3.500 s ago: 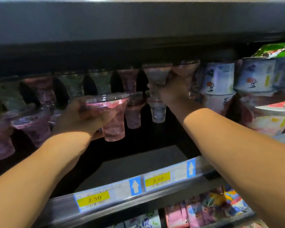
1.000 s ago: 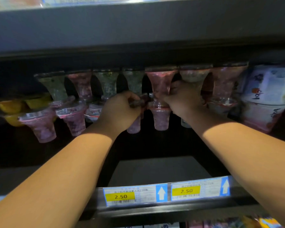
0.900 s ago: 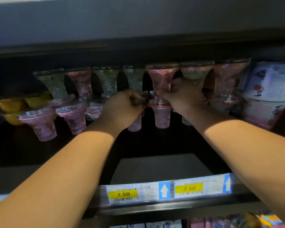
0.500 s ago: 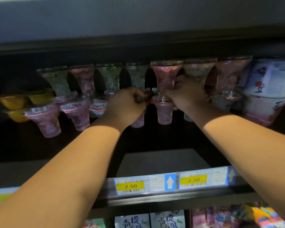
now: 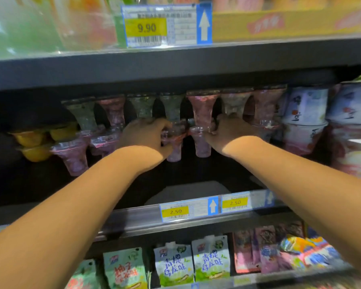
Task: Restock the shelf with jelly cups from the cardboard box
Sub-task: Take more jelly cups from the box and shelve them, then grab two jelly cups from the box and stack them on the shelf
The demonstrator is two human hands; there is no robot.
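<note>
Both hands reach deep into the dim middle shelf (image 5: 196, 213). The left hand (image 5: 143, 133) is curled around the rim of a pink jelly cup (image 5: 174, 147) in the lower row, fingers closed over its lid. The right hand (image 5: 230, 130) grips the neighbouring pink jelly cup (image 5: 201, 142) the same way, fingers wrapped round its top edge; the two cups sit just beside each other, rims nearly touching. Directly above them stands an upper row of flared jelly cups (image 5: 202, 109), pink and greenish ones alternating, their lids close under the shelf above. To the left, more pink cups (image 5: 71, 155) lean forward, and beyond them lie yellow fruit cups (image 5: 32, 144). To the right are stacked white tubs (image 5: 304, 113) with printed labels. On the shelf's front rail sit two yellow price tags reading 2.50 (image 5: 175, 211); a 9.90 tag (image 5: 147, 28) hangs on the rail above. Below, green-and-white drink pouches (image 5: 173, 265) stand in a row.
</note>
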